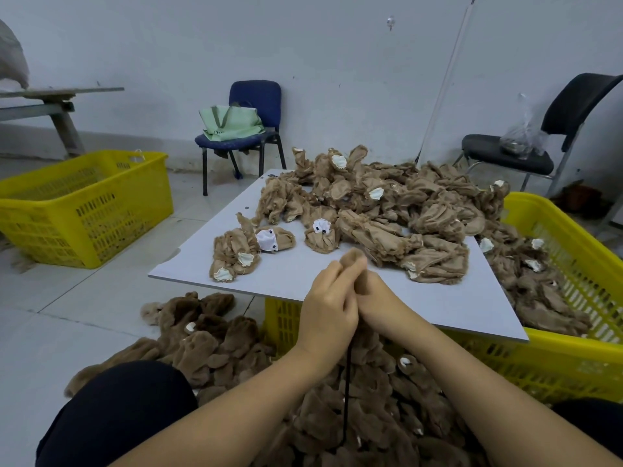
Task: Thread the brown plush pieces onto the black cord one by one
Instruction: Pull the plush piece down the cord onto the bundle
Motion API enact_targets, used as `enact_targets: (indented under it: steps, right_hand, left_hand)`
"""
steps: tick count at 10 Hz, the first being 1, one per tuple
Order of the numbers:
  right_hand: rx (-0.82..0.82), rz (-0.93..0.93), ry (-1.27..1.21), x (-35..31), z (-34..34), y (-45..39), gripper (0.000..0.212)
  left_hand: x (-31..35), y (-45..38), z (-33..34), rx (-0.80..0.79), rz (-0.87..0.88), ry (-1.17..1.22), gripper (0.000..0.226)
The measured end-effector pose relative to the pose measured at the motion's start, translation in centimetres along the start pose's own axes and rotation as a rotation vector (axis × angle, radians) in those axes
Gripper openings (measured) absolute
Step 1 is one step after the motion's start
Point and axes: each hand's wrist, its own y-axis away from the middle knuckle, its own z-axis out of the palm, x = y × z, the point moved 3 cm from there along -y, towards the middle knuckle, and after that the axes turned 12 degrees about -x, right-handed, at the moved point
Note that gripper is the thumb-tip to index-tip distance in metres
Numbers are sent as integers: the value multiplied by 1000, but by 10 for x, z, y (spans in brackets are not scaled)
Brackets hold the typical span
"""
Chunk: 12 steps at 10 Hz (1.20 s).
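Both hands, left hand [328, 306] and right hand [379, 299], pinch 1 plush piece [352, 257] over the board's [286, 274] near edge, mid-threading; next, slide it down the black cord [347, 392].

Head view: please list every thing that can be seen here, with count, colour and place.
board: one, grey-white, resting on the right basket
inside-out plush pieces: many, tan, piled on the board
fluffy plush pieces: many, brown, on the floor below the board
black cord: one, hanging below the hands
left basket: one, yellow, on the floor
right basket: one, yellow, under the board
blue chair: one, at the wall
green bag: one, on the blue chair
black chair: one, right
left hand: grips a plush piece
right hand: grips it too
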Motion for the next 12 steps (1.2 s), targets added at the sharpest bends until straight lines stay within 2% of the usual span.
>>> enact_targets:
  steps: [1,2,3,4,5,6,7,8,9,10,11,12]
  right_hand:
    - [24,41,53,14,11,2,40]
    - [-26,67,45,9,7,5,45]
    - [-68,54,-7,-5,4,5,39]
    - [-27,97,-43,-1,5,3,32]
    - [24,130,-20,-4,-1,2,32]
    - [64,117,-64,-12,-8,0,36]
    - [52,190,-75,2,-2,-3,36]
    - [43,260,-63,16,10,-7,25]
    - [30,253,108,20,21,-6,28]
    - [67,256,55,15,27,-8,28]
    - [39,249,-65,11,23,-7,35]
    - [123,158,-186,1,22,-9,20]
  left_hand:
    - [1,4,6,-65,-45,-18,40]
    - [-2,2,-2,-43,-70,27,48]
    - [-9,-6,-5,-35,-233,209,50]
    - [-9,-21,-3,-34,-388,376,16]
    - [0,-37,-11,-37,-310,254,13]
    - [12,-48,-16,3,-129,112,25]
    - [2,-46,-7,-47,-141,100,41]
    - [-21,-37,6,-86,-329,276,28]
    - [-38,-32,18,-79,-532,372,20]
    - [-42,-30,19,-52,-623,410,19]
    - [-39,-33,16,-36,-617,562,21]
    - [-28,-37,11,-6,-509,603,27]
